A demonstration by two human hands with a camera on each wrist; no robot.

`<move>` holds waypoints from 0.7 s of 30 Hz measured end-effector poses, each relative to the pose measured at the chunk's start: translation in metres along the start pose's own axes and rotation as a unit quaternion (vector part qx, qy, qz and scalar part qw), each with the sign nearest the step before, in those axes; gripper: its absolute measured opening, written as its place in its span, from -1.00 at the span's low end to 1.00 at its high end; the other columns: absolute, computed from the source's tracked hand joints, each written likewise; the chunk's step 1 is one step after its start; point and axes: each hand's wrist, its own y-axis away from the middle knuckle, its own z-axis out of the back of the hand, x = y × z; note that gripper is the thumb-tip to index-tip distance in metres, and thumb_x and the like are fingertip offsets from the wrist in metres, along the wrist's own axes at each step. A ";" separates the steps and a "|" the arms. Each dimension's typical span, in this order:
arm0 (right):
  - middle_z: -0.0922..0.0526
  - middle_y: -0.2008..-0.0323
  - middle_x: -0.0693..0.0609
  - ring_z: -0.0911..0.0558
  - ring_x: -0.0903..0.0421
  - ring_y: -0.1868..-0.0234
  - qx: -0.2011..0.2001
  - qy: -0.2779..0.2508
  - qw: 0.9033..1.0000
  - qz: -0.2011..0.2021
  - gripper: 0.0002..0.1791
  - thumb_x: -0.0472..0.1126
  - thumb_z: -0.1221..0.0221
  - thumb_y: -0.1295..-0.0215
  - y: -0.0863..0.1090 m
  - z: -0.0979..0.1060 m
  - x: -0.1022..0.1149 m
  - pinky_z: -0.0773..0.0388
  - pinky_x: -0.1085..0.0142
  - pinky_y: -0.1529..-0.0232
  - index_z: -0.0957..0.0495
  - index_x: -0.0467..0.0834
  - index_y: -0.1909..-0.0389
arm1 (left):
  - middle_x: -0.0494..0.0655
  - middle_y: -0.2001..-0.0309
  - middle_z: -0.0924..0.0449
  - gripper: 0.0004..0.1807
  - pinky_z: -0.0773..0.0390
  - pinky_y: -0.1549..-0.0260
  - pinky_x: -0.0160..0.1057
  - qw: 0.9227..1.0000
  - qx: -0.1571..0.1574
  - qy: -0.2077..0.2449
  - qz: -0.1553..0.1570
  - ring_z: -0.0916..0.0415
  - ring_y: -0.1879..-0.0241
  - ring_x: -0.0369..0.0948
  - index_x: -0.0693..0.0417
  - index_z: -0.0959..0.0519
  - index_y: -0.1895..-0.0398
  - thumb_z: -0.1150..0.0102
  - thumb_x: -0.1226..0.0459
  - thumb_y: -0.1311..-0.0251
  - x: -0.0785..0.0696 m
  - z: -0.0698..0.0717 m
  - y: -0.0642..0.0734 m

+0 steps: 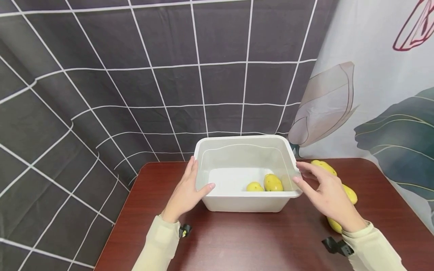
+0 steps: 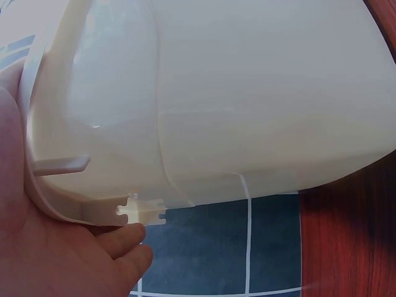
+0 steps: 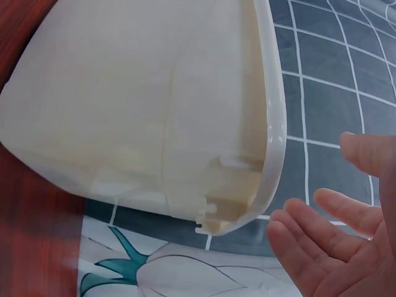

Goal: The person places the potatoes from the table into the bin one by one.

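On the table (image 1: 237,244), a tub (image 1: 244,204) sits between loosely spread hands (image 1: 185,195) (image 1: 330,195), left touching, right just clear.

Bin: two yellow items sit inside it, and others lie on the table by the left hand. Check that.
Wrong hand: the head view shows the other yellow items on the table by the right hand, not the left hand. The bin does have two yellow items inside.

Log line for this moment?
left hand: touching bin rim | right hand: beside bin, apart | bin: two yellow produce pieces inside | more yellow produce: table, right of bin
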 end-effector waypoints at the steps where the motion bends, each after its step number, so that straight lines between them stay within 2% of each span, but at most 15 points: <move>1: -0.66 -0.06 -0.09 -0.65 -0.05 0.01 -0.002 0.001 1.000 0.000 -0.48 -0.12 -0.36 -0.29 0.001 0.001 -0.001 -0.27 0.75 0.03 -0.55 -0.17 -0.25 | -0.11 -0.63 0.30 0.10 -0.15 -0.41 0.08 1.000 -0.001 -0.002 -0.001 0.13 -0.57 -0.08 0.19 0.08 -0.61 -0.12 -0.28 -0.27 0.000 0.000 0.000; 4: -0.66 -0.06 -0.08 -0.64 0.05 0.02 -0.010 0.008 1.000 0.004 -0.48 -0.13 -0.38 -0.28 0.003 0.002 -0.003 -0.29 0.76 0.04 -0.56 -0.19 -0.23 | -0.10 -0.63 0.30 0.10 -0.15 -0.41 0.09 1.000 -0.003 -0.003 -0.004 0.13 -0.57 -0.07 0.20 0.08 -0.61 -0.12 -0.28 -0.28 0.000 0.000 0.000; 10: -0.67 -0.06 -0.08 -0.53 0.45 0.03 -0.022 0.018 1.000 0.001 -0.50 -0.13 -0.39 -0.25 0.010 0.004 -0.010 -0.28 0.75 0.10 -0.58 -0.18 -0.19 | -0.11 -0.63 0.31 0.11 -0.15 -0.41 0.09 1.000 -0.001 -0.004 -0.004 0.14 -0.57 -0.08 0.18 0.09 -0.61 -0.10 -0.29 -0.27 0.000 0.000 -0.001; 16: -0.65 -0.09 -0.11 -0.56 0.36 0.03 -0.010 0.020 1.000 -0.014 -0.46 -0.09 -0.39 -0.26 0.014 0.006 -0.014 -0.26 0.77 0.09 -0.56 -0.19 -0.22 | -0.09 -0.63 0.29 0.10 -0.15 -0.41 0.10 1.000 -0.005 -0.003 -0.005 0.14 -0.57 -0.07 0.20 0.08 -0.61 -0.12 -0.28 -0.27 0.000 -0.001 0.000; 19: -0.66 -0.08 -0.12 -0.59 0.26 0.06 -0.014 0.028 0.999 -0.019 -0.46 -0.07 -0.40 -0.25 0.016 0.007 -0.015 -0.25 0.75 0.09 -0.57 -0.18 -0.21 | -0.09 -0.63 0.29 0.10 -0.15 -0.41 0.10 1.000 -0.006 -0.003 -0.005 0.14 -0.57 -0.07 0.20 0.08 -0.61 -0.12 -0.27 -0.27 0.001 0.000 0.000; 21: -0.66 -0.07 -0.13 -0.58 0.27 0.07 -0.019 0.030 0.999 -0.021 -0.47 -0.08 -0.41 -0.24 0.018 0.007 -0.017 -0.23 0.75 0.08 -0.58 -0.17 -0.19 | -0.10 -0.63 0.30 0.10 -0.15 -0.41 0.09 1.000 -0.005 -0.002 -0.004 0.14 -0.57 -0.08 0.19 0.08 -0.61 -0.12 -0.28 -0.27 0.001 0.000 0.000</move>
